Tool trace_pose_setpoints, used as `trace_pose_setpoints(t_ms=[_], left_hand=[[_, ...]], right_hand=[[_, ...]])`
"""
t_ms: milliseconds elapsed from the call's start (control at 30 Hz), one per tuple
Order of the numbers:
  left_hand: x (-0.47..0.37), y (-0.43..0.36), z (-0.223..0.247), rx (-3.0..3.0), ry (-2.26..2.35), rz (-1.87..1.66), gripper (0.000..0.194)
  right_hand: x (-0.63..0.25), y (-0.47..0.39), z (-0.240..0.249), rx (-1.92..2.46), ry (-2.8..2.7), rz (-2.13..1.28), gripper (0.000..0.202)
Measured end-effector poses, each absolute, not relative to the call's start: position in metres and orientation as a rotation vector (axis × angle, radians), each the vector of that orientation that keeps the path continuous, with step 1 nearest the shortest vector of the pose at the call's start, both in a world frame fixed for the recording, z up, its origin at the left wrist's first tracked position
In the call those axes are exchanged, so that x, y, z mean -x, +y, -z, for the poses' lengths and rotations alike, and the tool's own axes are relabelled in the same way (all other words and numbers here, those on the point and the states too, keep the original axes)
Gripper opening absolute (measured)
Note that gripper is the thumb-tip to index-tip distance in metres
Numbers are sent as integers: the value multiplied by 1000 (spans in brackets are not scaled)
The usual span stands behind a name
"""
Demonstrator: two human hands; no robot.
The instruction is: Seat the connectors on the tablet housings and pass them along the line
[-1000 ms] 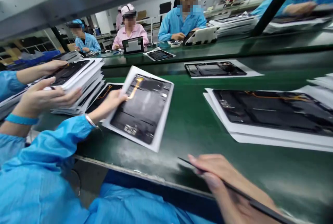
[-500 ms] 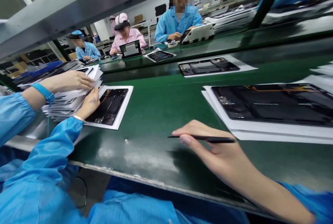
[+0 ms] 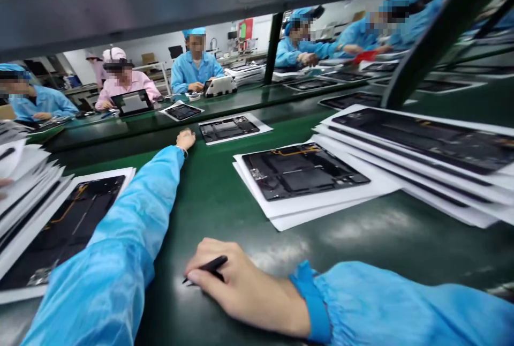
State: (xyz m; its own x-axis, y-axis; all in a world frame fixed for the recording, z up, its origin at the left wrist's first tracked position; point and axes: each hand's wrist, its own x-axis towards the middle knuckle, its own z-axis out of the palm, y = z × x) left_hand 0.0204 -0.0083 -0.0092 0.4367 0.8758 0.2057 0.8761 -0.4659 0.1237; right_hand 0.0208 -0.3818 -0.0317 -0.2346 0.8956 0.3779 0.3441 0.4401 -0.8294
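My left hand is stretched far across the green bench, just left of a tablet shell on a white sheet. Its fingers are foreshortened and partly turned away, so their grip is unclear. Low in the middle, my right hand is closed around slim black tweezers, their pointed tips aimed left near the bench surface. Beside my left sleeve lies another open tablet shell with an orange flex cable. Right of centre, a similar shell rests on white sheets.
A tall pile of tablet shells and white sheets stands at the right. Another stack of sheets fills the left edge, with a co-worker's fingers beside it. A metal beam crosses overhead. Several co-workers sit opposite.
The view has swung right. My left hand has left the stack at the left and reached forward to the far part of the bench. My right hand still holds the tweezers.
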Motion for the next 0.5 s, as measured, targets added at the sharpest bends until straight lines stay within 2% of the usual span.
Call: trace_pose_setpoints(t_ms=[200,500], left_hand=[[-81,-4,33,2645,-1843,594,36],[-65,-15,12,2570,-2058,832,40]], right_hand=[[-25,-380,34,1029,-1773,-821,19],[-18,-377,39,1073,-1788,-854,15]])
